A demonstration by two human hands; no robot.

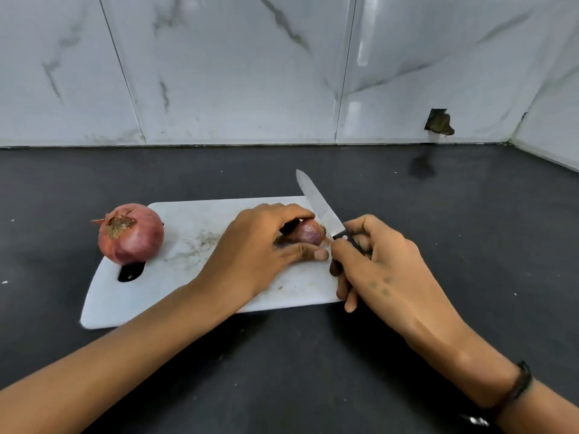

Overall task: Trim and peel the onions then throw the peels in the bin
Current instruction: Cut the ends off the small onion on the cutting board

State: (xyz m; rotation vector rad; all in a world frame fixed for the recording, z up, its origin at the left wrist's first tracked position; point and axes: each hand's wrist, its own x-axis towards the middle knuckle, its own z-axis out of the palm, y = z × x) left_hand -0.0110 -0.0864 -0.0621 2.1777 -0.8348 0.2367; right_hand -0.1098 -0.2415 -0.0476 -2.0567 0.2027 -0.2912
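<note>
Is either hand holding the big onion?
No, the big onion sits untouched at the board's left end while the left hand grips the small onion.

**Materials and surface finishes**

Knife (318, 203): smooth, glossy metal blade; matt black handle. Board (194, 277): white, plastic-looking, matt, scuffed and stained. Large onion (131, 236): dry papery red skin, rough brown end. Small onion (308, 231): smoother purple skin, slight sheen. Counter (282, 355): dark, matt, finely speckled. Wall (235, 73): glossy marble-patterned tiles.

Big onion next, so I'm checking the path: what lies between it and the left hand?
Only bare, faintly scuffed cutting board separates the big onion from the left hand, as the head view shows.
</note>
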